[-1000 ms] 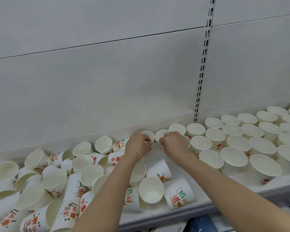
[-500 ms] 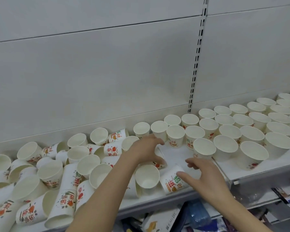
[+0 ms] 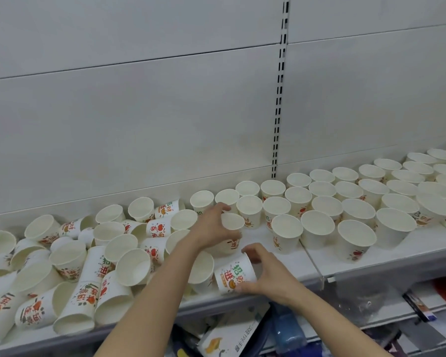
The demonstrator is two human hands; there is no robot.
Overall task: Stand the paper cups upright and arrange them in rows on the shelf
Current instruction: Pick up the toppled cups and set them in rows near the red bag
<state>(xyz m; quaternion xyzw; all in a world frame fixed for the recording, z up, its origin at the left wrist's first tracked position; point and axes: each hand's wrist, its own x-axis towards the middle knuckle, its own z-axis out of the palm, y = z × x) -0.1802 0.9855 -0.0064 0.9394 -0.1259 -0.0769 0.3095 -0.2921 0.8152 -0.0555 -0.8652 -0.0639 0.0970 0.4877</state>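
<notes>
Each of your hands grips one paper cup at the middle of the shelf (image 3: 289, 264).

Your left hand (image 3: 211, 228) curls its fingers round an upright cup (image 3: 231, 228) just beside the standing rows (image 3: 345, 202) that fill the shelf's right half. Your right hand (image 3: 263, 276) clasps a printed cup (image 3: 233, 275) lying on its side near the front edge, thumb under it, fingers over its base end. To the left, the toppled cups (image 3: 75, 258) lie in a loose heap, mouths pointing every way.
</notes>
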